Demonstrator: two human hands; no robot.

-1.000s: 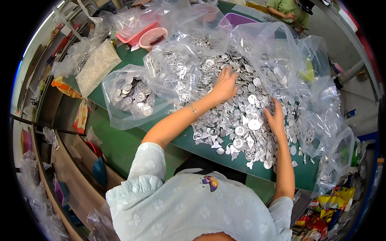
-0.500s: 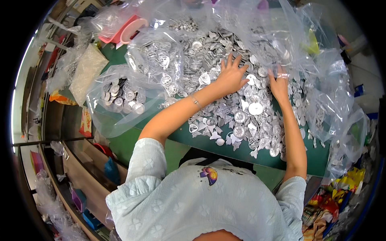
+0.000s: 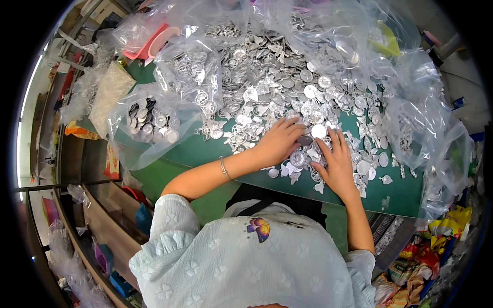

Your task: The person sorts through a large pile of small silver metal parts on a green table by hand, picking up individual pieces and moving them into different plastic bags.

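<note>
A big heap of silver-coloured flat metal charms (image 3: 267, 77), many round and some shaped like butterflies or leaves, spreads over a green table. At its near side my left hand (image 3: 280, 141) lies on the charms, fingers loosely bent and slightly apart. A dark grey disc (image 3: 304, 140) touches its fingertips. My right hand (image 3: 336, 167) rests palm down to the right, fingers spread over the pieces and pointing away from me. A bright round disc (image 3: 319, 131) sits between the two hands. What lies under the palms is hidden.
Clear plastic bags of charms stand on the left, one with round discs (image 3: 149, 119). Loose clear plastic (image 3: 426, 118) drapes the right and far sides. A pink scoop-like tray (image 3: 149, 43) lies far left. Drawers (image 3: 110, 226) stand left; bright packets (image 3: 416, 256) lie lower right.
Both hands have drawn back toward me from the middle of the heap and come closer together. Charms near the front have shifted, baring green table at the right front.
</note>
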